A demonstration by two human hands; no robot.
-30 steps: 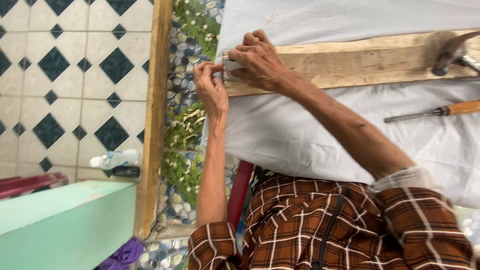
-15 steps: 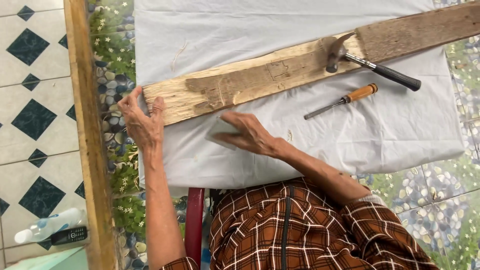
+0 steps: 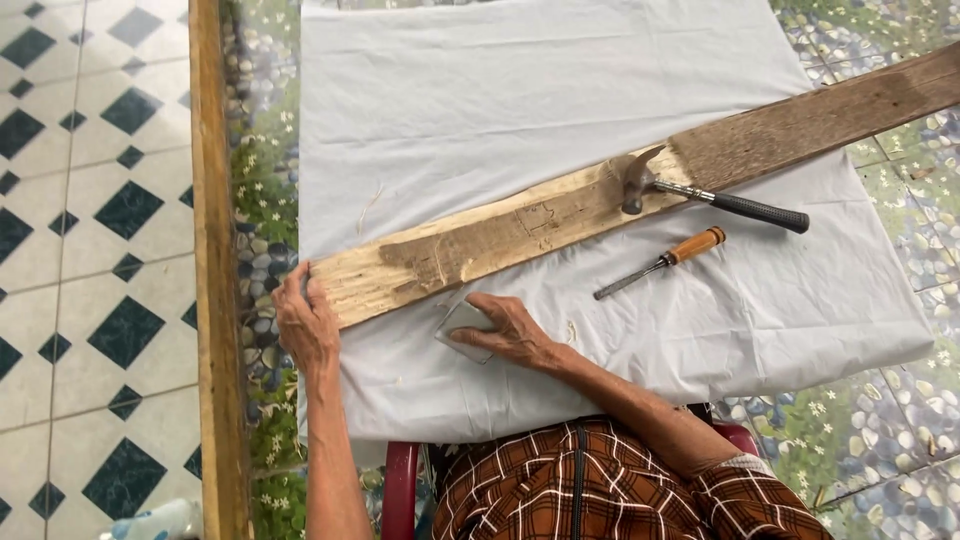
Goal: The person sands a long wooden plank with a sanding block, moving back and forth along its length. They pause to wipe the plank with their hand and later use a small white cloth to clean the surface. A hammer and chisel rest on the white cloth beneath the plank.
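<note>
A long, weathered wooden plank [image 3: 560,215] lies on a white cloth [image 3: 480,100] spread over the surface, its near end pale, rough and splintered, its far end darker grey-brown, with faint pencil marks near the middle. Its long axis runs diagonally, from the lower left by the cloth's edge up to the upper right, where it passes out of view. The left hand [image 3: 305,325] rests with fingers curled against the plank's pale left end, touching it. The right hand [image 3: 510,330] lies flat just below the plank, fingers pressed on a small grey rectangular block [image 3: 462,325] on the cloth; whether it grips the block I cannot tell. A claw hammer [image 3: 700,195] with a black handle lies across the plank, head on the wood. A chisel [image 3: 660,262] with an orange handle lies on the cloth just beside the plank, parallel to it. A wooden rail [image 3: 212,300] runs along the surface's left side.
</note>
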